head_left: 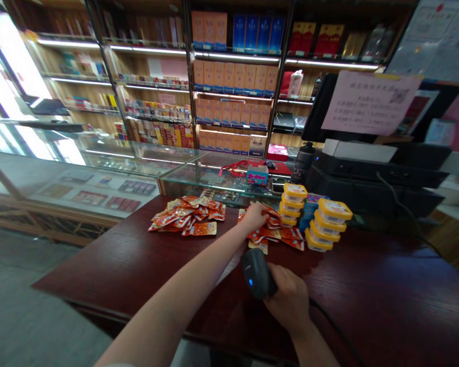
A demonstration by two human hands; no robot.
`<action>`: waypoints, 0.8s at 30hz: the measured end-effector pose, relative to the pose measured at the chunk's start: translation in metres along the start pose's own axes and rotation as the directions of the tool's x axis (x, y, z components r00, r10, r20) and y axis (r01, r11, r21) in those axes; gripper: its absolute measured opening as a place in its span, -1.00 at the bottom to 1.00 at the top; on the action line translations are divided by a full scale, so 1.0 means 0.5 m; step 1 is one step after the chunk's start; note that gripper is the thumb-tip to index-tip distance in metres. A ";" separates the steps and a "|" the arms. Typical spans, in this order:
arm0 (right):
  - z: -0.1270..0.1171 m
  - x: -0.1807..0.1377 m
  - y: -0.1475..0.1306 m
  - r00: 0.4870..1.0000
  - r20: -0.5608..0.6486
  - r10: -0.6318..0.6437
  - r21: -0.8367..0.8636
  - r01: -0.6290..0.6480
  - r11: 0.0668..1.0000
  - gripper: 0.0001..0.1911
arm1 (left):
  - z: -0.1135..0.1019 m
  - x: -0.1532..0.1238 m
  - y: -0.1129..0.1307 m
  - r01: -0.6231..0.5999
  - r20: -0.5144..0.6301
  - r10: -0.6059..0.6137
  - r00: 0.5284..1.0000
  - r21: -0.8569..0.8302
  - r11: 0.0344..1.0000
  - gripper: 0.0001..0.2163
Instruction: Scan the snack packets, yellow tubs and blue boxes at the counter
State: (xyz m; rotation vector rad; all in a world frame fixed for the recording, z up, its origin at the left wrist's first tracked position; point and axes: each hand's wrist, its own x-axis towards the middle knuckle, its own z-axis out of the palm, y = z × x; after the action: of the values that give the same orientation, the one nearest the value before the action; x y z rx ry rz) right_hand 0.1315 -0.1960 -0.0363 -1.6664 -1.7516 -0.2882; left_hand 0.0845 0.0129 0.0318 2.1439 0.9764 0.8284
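Note:
My right hand is wrapped around the handle of a dark barcode scanner with a blue light, held above the counter, its cord trailing to the lower right. Stretched forward, my left hand has its fingers curled on an orange snack packet at the back of the right-hand pile; its fingertips are partly hidden. More packets of that pile lie nearer to me. Another heap of orange packets lies farther left. Beside the right pile stand two stacks of yellow-lidded tubs, a back stack and a front stack.
Behind the dark wooden counter runs a glass display case. A small blue-and-pink box sits on the glass. A black bottle stands beside the monitor. Shelves with boxed goods line the wall.

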 end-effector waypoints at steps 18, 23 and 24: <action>-0.003 -0.006 0.004 0.998 0.060 -0.015 0.010 0.014 1.000 -0.71 | -0.156 -0.092 -0.182 0.300 -0.299 -0.131 0.945 0.636 0.711 -0.61; -0.001 -0.006 0.005 0.997 0.071 -0.011 0.012 0.010 1.000 -0.69 | -0.154 -0.080 -0.196 0.261 -0.217 -0.153 0.964 0.664 0.701 -0.83; 0.000 -0.006 0.006 0.998 0.068 -0.012 0.013 0.012 1.000 -0.70 | -0.157 -0.080 -0.195 0.250 -0.198 -0.156 0.968 0.664 0.705 -0.85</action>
State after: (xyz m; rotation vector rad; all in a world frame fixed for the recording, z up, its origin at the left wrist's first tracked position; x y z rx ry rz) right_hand 0.1340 -0.1980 -0.0387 -1.6751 -1.8105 -0.2272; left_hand -0.0345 0.0543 -0.0053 2.5261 1.7779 0.5338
